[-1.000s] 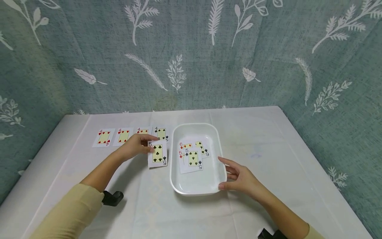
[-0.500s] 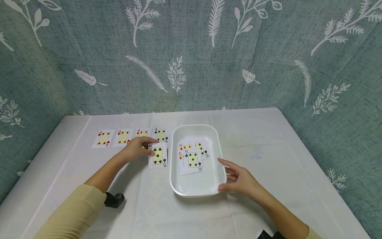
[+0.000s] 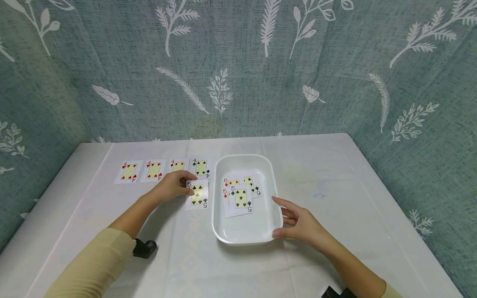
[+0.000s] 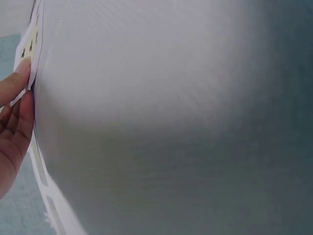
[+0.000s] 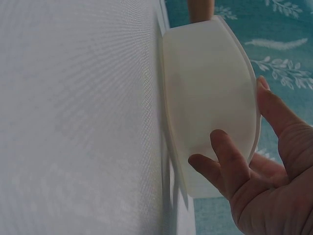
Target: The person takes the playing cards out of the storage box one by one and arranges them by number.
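Backdrop: teal cloth with white leaf prints hangs behind a white-covered tabletop (image 3: 335, 174).
Left hand: the left hand (image 3: 172, 186) pinches the near-left corner of a five of clubs (image 3: 198, 194), thumb on its face; the card lies on the tabletop just left of the white tray (image 3: 277, 198) and just near of the row of fours (image 3: 164, 169).
Right hand: the right hand (image 3: 299, 223) has relaxed, spread fingers, the thumb touching the tray's near-right rim; it grips nothing.
Tray: it holds loosely overlapped cards (image 3: 240, 192), fives and sixes.
Risk, overlap: the five of clubs sits close under the black four (image 3: 201, 167); a slide toward the far side could nudge that four and break the row.
Risk, grip: a corner pinch is thin; the card could pivot or slip if lifted.
Risk, tray: a push from the right thumb could shift the tray and jostle its cards.
Change: since a second ago, the five of clubs has crept slightly toward the far side and straightened; the right hand and tray are unchanged.
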The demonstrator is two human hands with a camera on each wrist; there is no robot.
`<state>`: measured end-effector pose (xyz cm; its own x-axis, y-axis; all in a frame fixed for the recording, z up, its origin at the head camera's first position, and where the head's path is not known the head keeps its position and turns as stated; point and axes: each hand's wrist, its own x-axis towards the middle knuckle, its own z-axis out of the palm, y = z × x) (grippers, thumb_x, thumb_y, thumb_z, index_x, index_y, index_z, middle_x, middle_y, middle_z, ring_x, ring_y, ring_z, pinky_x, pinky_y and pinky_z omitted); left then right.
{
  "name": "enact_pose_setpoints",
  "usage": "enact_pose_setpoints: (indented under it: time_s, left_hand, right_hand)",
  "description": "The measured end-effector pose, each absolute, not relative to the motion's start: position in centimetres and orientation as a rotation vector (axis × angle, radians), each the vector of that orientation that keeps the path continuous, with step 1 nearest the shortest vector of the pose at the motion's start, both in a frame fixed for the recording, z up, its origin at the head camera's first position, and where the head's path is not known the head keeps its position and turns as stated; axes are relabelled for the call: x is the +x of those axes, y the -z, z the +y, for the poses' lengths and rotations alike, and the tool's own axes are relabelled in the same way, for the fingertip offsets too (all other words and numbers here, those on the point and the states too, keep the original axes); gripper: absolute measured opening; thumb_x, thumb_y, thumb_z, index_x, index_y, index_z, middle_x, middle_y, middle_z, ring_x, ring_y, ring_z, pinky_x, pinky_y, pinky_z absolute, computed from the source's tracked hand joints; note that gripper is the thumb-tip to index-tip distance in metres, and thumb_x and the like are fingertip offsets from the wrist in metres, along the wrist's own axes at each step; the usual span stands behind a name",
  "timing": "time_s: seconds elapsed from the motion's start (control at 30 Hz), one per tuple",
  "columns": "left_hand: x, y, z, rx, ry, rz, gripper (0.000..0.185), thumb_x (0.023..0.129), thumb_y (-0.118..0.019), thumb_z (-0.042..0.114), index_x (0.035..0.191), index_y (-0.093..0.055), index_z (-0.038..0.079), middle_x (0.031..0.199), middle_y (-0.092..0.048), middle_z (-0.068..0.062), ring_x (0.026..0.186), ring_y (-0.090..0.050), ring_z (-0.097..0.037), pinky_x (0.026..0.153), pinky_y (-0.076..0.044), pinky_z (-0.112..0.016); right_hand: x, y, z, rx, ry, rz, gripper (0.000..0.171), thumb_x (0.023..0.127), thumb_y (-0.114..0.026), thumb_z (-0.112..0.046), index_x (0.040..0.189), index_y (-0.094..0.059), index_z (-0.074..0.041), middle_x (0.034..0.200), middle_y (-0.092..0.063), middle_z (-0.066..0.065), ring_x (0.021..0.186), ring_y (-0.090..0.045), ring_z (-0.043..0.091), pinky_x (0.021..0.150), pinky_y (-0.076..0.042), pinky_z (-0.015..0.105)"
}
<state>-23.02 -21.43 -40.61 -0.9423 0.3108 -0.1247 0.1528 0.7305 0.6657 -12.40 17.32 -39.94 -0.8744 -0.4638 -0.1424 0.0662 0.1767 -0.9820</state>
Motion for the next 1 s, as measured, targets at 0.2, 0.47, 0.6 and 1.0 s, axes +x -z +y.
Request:
enact_pose_setpoints:
  time_s: [0.2, 0.47, 0.6, 1.0]
  left_hand:
    - [-23.21, 40.81, -21.25, 0.373, -1.010, 2.678, 0.042, 0.078, -0.077, 0.009, 0.116, -0.063, 0.001, 0.091, -0.060, -0.008, 0.079, -0.048, -0.019, 0.068, -0.042, -0.031]
    - [-23.25, 40.85, -21.12, 0.382, -0.961, 2.707, 0.040, 0.078, -0.076, 0.008, 0.116, -0.064, -0.001, 0.088, -0.054, -0.009, 0.078, -0.046, -0.020, 0.067, -0.039, -0.030]
    - [-23.13, 40.94, -21.20, 0.415, -0.948, 2.742, 0.039, 0.078, -0.077, 0.010, 0.113, -0.065, -0.002, 0.089, -0.051, -0.010, 0.079, -0.045, -0.020, 0.067, -0.039, -0.030]
    - [-22.83, 41.10, -21.45, 0.432, -0.952, 2.765, 0.037, 0.078, -0.077, 0.015, 0.110, -0.067, 0.000, 0.092, -0.050, -0.010, 0.081, -0.046, -0.021, 0.070, -0.039, -0.032]
  right_hand:
    - [-12.27, 39.83, 17.41, -0.356, 1.742, 2.049, 0.093, 0.069, -0.084, -0.013, 0.146, -0.032, -0.004, 0.135, -0.046, 0.030, 0.120, -0.052, 0.039, 0.083, -0.054, 0.031]
    - [-12.50, 39.98, 17.36, -0.380, 1.748, 2.040, 0.094, 0.069, -0.084, -0.015, 0.146, -0.032, -0.004, 0.136, -0.046, 0.030, 0.121, -0.052, 0.039, 0.083, -0.054, 0.031]
    - [-12.57, 40.03, 17.34, -0.381, 1.749, 2.038, 0.094, 0.069, -0.084, -0.015, 0.147, -0.032, -0.005, 0.135, -0.047, 0.029, 0.120, -0.053, 0.038, 0.083, -0.054, 0.031]
    - [-12.50, 39.95, 17.35, -0.373, 1.742, 2.038, 0.094, 0.069, -0.084, -0.013, 0.147, -0.032, -0.004, 0.136, -0.046, 0.029, 0.119, -0.053, 0.038, 0.082, -0.054, 0.031]
